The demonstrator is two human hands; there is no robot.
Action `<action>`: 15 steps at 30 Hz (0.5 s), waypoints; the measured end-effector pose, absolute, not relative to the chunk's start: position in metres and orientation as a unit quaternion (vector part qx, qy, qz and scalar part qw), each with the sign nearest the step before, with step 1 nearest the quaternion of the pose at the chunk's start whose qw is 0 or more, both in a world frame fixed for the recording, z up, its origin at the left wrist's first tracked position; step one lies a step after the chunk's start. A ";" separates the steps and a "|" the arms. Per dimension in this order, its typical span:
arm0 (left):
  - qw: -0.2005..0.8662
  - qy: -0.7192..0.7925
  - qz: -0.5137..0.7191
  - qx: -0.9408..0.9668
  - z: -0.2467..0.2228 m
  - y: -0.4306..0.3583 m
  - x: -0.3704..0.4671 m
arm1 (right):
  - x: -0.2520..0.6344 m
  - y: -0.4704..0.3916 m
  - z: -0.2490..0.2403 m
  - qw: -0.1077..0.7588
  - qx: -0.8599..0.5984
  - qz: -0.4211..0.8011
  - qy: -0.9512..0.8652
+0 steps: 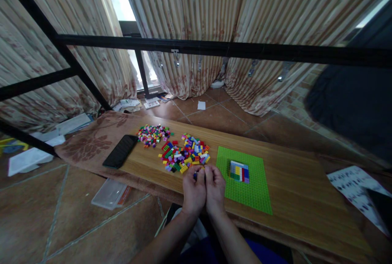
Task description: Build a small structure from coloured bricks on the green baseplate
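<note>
Loose bricks point(186, 153) obstruct the left; room opens above the green baseplate point(248, 195).

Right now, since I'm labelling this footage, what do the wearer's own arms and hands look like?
The left hand and right hand are ungloved. The left forearm and right forearm are bare as far as they show, with no sleeve, watch, cable or clear marking in sight. Rings are too small to rule out.
</note>
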State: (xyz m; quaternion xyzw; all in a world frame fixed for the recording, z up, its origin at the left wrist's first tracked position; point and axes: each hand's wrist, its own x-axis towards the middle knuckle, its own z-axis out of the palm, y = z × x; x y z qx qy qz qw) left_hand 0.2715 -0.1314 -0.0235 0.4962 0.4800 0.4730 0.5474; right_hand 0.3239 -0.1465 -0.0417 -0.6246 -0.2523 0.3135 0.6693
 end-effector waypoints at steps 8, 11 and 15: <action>0.544 0.495 0.480 0.478 -0.026 -0.133 0.274 | 0.325 -0.147 -0.042 0.655 -0.637 0.316 -0.254; 0.549 0.487 0.482 0.479 -0.026 -0.132 0.275 | 0.327 -0.148 -0.040 0.661 -0.631 0.321 -0.247; 0.547 0.462 0.477 0.510 -0.031 -0.131 0.271 | 0.331 -0.150 -0.038 0.679 -0.605 0.360 -0.208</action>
